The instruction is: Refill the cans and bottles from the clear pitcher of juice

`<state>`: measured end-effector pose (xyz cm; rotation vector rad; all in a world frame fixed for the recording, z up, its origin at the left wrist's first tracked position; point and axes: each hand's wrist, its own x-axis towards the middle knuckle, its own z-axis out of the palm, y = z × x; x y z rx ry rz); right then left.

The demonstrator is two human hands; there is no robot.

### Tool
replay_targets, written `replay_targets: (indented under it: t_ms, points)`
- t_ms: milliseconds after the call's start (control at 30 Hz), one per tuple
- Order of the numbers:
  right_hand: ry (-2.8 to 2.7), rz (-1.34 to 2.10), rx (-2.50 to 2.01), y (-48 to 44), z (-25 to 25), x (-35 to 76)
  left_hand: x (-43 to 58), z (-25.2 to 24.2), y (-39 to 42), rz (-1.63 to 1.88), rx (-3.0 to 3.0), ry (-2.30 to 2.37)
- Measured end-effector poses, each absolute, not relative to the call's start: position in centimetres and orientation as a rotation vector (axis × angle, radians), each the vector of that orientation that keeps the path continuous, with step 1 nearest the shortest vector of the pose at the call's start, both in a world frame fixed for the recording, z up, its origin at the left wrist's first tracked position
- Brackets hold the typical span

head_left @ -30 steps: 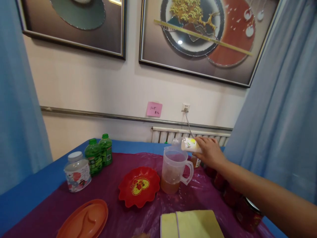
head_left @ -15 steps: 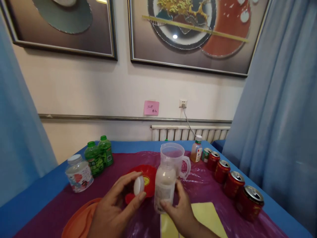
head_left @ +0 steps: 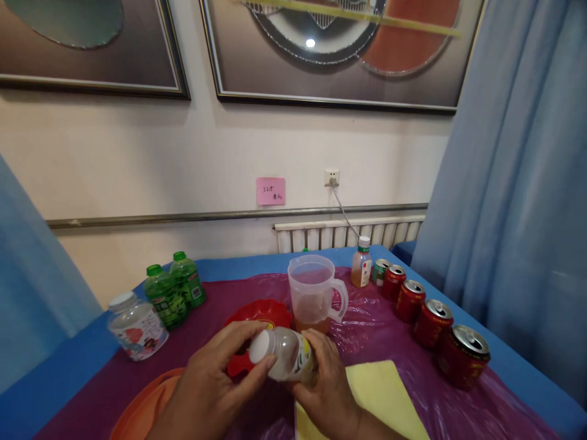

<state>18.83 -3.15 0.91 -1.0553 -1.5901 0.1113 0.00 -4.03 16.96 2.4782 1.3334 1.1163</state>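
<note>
A clear plastic bottle [head_left: 288,354] with a label and pale contents lies tilted, its mouth towards the left. My right hand [head_left: 328,385] is wrapped round its body. My left hand [head_left: 215,379] is closed on the white cap [head_left: 261,346], which sits against the bottle's mouth; whether it is threaded on, I cannot tell. Just behind the bottle stands a clear plastic measuring jug [head_left: 312,293] with amber liquid low inside. A red scalloped dish [head_left: 247,311] is partly hidden behind my left hand. Under my right forearm lies a yellow cloth [head_left: 383,391].
Several opened drink cans [head_left: 433,321] line the right edge, with a small capped bottle of amber liquid [head_left: 362,266] behind them. At left are two green bottles [head_left: 167,299] and a white-lidded jar [head_left: 140,330]. An orange plate [head_left: 147,403] lies near the front. Purple plastic sheeting [head_left: 367,333] covers the table.
The bottle has gone from upright to tilted leftwards. My left hand has brought the cap from beside the bottle onto its mouth. The view has shifted slightly.
</note>
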Motion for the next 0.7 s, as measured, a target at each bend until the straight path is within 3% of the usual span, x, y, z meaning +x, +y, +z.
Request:
replay_targets:
  t_ms: [267,567,700]
  points:
    - [-1.587,-0.026,-1.102,-3.2,1.0,19.2,-0.1,17.7,-3.8,0.973,2.508,1.36]
    - [-1.617,0.236,-0.988,-3.5,1.0,18.8,-0.5,17.6,-4.7,0.814,2.419,1.092]
    - [-1.623,0.273,-0.923,-3.7,1.0,18.8,0.9,16.7,-5.7,0.988,2.319,1.136]
